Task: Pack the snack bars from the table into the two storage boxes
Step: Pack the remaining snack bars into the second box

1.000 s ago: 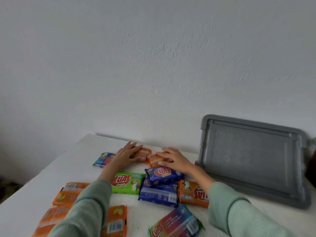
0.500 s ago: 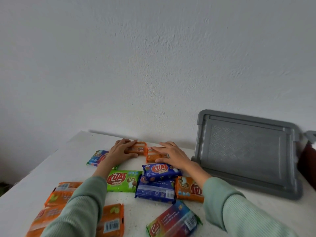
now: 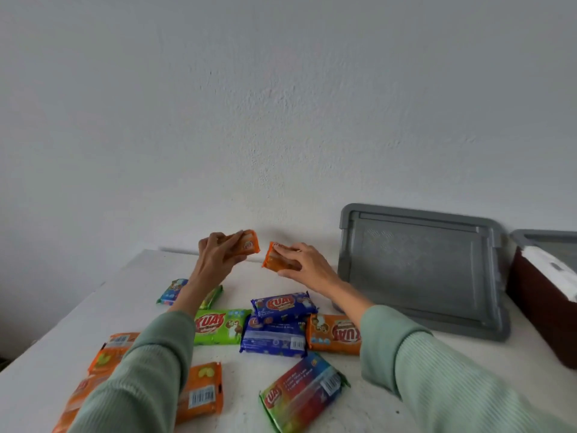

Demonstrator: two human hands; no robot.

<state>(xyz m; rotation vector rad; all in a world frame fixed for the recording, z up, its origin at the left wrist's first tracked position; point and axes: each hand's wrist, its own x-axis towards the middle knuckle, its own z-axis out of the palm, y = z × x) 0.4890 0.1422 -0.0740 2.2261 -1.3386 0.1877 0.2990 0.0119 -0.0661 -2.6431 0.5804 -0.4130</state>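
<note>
In the middle of the frame the left hand [image 3: 215,260] pinches a small orange bar [image 3: 248,245] and the right hand [image 3: 307,267] grips a second orange bar [image 3: 274,260], both above the tabletop [image 3: 140,295]. The only box in view, a dark red box [image 3: 543,307], sits at the right edge. On the carry there, a sleeve could knock the propped grey lid [image 3: 421,270], or a slick wrapper could slip.
</note>
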